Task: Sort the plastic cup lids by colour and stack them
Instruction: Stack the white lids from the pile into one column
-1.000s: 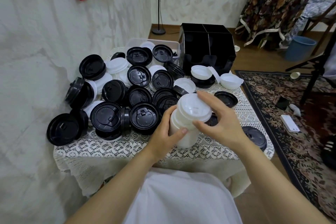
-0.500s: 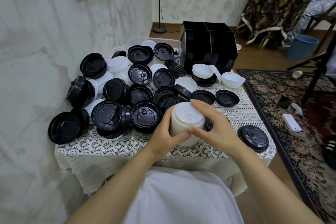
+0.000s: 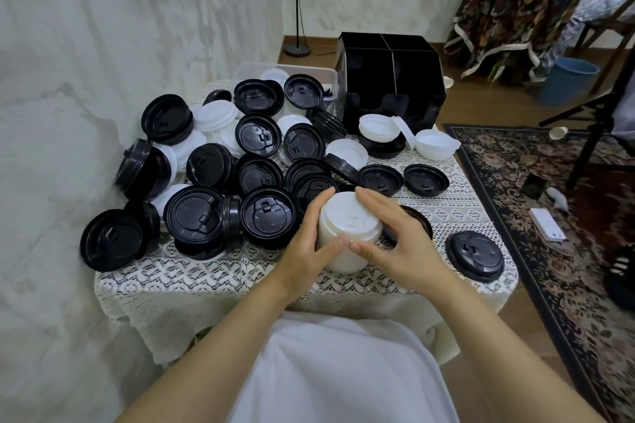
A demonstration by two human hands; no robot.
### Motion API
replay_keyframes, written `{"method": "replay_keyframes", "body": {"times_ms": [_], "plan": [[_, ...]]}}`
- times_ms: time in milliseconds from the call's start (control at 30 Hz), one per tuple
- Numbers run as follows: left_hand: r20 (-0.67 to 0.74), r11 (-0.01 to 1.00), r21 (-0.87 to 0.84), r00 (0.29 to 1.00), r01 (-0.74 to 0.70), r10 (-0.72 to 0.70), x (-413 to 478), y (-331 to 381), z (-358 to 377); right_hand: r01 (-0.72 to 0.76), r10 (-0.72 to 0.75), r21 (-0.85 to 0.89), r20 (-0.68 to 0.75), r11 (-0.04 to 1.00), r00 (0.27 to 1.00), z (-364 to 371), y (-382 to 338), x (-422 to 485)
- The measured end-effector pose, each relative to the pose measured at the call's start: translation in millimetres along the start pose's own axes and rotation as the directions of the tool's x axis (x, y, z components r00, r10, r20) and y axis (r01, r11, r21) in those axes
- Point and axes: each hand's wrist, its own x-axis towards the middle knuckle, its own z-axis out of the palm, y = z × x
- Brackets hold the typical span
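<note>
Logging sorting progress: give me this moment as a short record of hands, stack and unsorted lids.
left hand: grips white lid stack from its left
right hand: cups the stack's right side and top
white lid stack: upright on the lace tablecloth
black lids: piled left of the stack, white lids mixed in
single black lid: flat near the tablecloth's right edge

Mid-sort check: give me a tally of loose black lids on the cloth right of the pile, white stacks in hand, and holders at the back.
Loose black lids right of the pile: 4
White lid stack, gripped by left hand and right hand: 1
Black organiser: 1
Clear tub: 1
Total: 7
</note>
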Motion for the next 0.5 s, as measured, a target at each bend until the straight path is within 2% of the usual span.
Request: {"method": "replay_keyframes", "body": {"times_ms": [333, 500], "plan": [[-0.034, 0.996, 0.084, 0.998, -0.041, 0.044, 1.5, 0.2, 3.0, 0.11, -0.111, -0.02, -0.055, 0.994, 0.992, 6.2, 11.0, -2.5], [-0.034, 0.992, 0.11, 0.998, -0.055, 0.059, 1.1, 2.2, 2.5, 0.093, -0.094, -0.027, -0.029, 0.995, 0.995, 2.6, 7.8, -0.5]]}}
